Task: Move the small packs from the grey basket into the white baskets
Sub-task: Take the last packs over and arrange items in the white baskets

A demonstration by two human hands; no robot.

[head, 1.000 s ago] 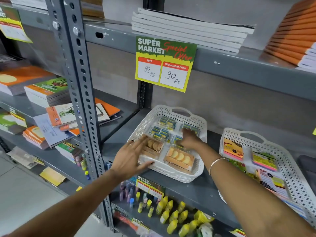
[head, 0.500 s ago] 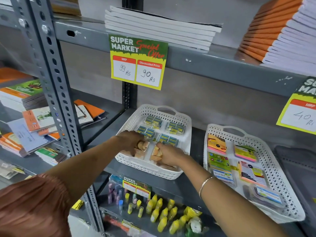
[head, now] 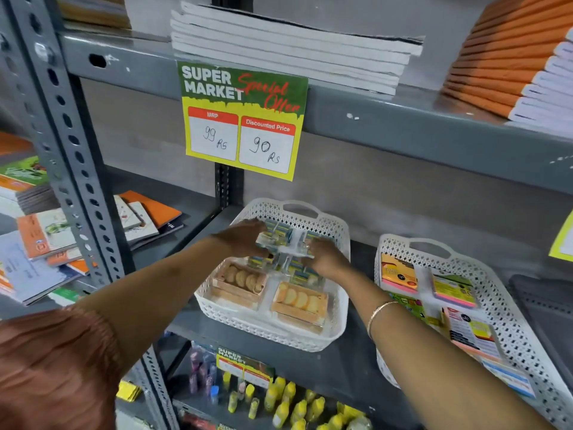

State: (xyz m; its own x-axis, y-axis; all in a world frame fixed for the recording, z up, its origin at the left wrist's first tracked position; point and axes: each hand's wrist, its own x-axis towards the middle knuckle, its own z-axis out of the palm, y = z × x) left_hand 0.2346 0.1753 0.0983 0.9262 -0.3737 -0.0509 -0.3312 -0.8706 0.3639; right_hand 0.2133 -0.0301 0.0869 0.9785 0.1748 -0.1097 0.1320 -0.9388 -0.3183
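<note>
We have both hands inside the left white basket point(head: 336, 321), each closed on the ends of a cluster of small clear-wrapped packs point(head: 283, 243) with blue and yellow labels. Our left hand point(head: 245, 235) wraps its fingers over the left end of the cluster, and our right hand point(head: 324, 257) pinches the right end, the packs held just above the basket's rear half. More packs of the same kind lie beneath and beside them, partly hidden by our hands. In the front half of this basket two wooden-looking trays of round pale pieces point(head: 240, 282) sit side by side, touching the front wall. A thin bangle point(head: 376, 315) circles our right wrist, and a rust-coloured sleeve point(head: 52, 361) covers our left upper arm. Just to the right on the same grey shelf point(head: 350, 361) stands a second white basket point(head: 511, 308) with flat colourful sticky-note packs lying in it. A dark grey basket point(head: 548, 308) shows at the right edge, mostly cut off. Above, a yellow and green price sign point(head: 242, 119) hangs from the upper shelf edge.
</note>
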